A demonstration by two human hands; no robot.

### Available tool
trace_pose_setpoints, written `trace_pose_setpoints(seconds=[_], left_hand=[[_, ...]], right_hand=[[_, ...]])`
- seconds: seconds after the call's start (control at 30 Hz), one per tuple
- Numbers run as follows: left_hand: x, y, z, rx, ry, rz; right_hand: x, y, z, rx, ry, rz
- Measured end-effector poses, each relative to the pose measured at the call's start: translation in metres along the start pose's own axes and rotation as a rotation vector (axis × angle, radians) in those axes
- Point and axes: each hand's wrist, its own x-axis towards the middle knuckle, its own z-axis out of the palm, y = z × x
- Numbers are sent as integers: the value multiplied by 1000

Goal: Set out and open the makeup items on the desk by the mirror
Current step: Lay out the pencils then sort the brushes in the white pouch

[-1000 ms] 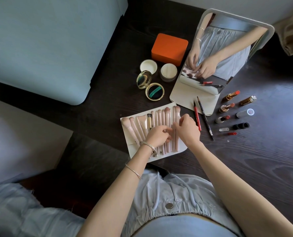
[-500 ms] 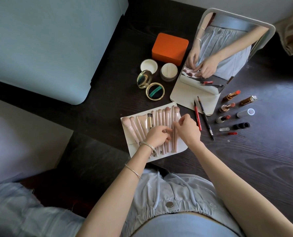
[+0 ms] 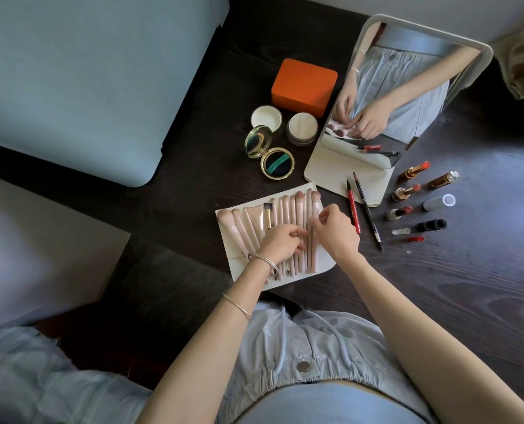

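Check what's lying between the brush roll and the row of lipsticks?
Head view: two pencils, a red one and a dark one, lie side by side on the desk between the brush roll and the lipsticks, their tips over the mirror's base.

Brush roll lying open on desk; left hand and right hand apparently fingering pink brushes; mirror standing behind.

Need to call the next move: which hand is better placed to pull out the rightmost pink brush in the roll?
Right. The right hand hovers directly over the rightmost pink brush; the left hand rests on middle handles.
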Motion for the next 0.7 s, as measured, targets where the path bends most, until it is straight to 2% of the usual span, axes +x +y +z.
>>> trace_pose_setpoints(seconds=[0.43,0.7], left_hand=[[-8,6,-5,-8,3,-11],[-29,11,-28,-105,98,105]], right_hand=[[-8,-2,-8,23,-9,9],[-25,-7,-33,169,48,-75]])
